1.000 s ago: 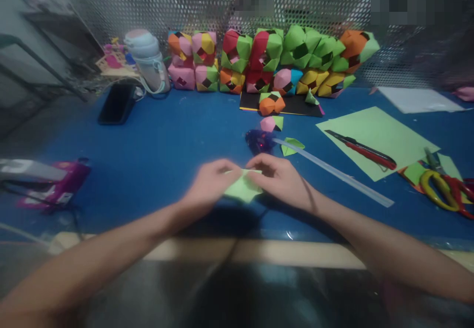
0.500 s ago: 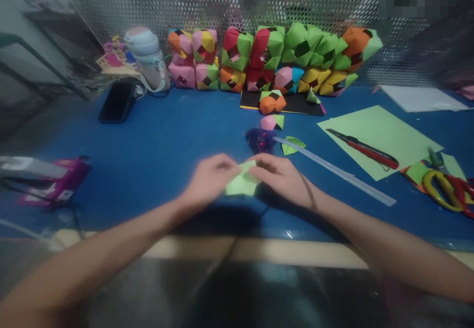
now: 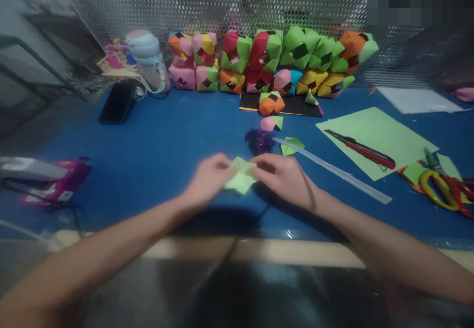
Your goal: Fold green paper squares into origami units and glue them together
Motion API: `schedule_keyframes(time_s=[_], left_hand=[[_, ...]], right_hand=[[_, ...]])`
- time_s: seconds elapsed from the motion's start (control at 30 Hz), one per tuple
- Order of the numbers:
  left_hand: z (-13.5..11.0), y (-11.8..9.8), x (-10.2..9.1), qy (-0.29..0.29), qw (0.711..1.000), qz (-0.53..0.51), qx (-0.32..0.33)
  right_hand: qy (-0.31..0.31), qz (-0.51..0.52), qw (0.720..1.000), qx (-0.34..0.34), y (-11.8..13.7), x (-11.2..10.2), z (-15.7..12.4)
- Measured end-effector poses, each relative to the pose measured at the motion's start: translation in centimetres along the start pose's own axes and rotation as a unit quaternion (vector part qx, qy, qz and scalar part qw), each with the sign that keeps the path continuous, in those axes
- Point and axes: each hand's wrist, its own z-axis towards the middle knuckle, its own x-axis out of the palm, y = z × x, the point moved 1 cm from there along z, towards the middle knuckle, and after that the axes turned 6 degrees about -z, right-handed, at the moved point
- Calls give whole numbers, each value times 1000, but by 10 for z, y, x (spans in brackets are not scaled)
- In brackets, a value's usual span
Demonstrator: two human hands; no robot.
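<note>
We see the folded green paper (image 3: pixel 241 179) above the near part of the bench (image 3: pixel 166 135), pinched between our left hand (image 3: pixel 209 180) on one side and our right hand (image 3: pixel 284 176) on the other. Half a second ago its top edge looked flatter; now it shows a point at the top and creases across its face, and our fingertips sit slightly wider apart. Just beyond lies the glue gun (image 3: pixel 256 141), unmoved, as is the knife (image 3: pixel 361 148) on its green sheet (image 3: pixel 374 121).

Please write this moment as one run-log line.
left grip: on folded light-green paper; right grip: on same paper; beyond: purple plastic glue gun
</note>
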Motion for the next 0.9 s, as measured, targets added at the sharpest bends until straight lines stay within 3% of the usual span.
schedule_keyframes(time_s=[0.1, 0.3, 0.57, 0.73, 0.9], left_hand=[[-1, 1, 1, 11, 1000, 10, 6], [-4, -5, 5, 71, 996, 46, -5], [-4, -4, 6, 21, 996, 84, 34], [-5, -4, 6, -42, 995, 79, 35], [-5, -3, 7, -40, 991, 113, 52]], right_hand=[[-9, -1, 999, 32, -1, 0, 1], [-12, -1, 999, -45, -3, 7, 0], [-45, 1, 998, -43, 0, 12, 0], [-28, 41, 998, 36, 0, 14, 1], [-37, 43, 998, 37, -3, 18, 1]])
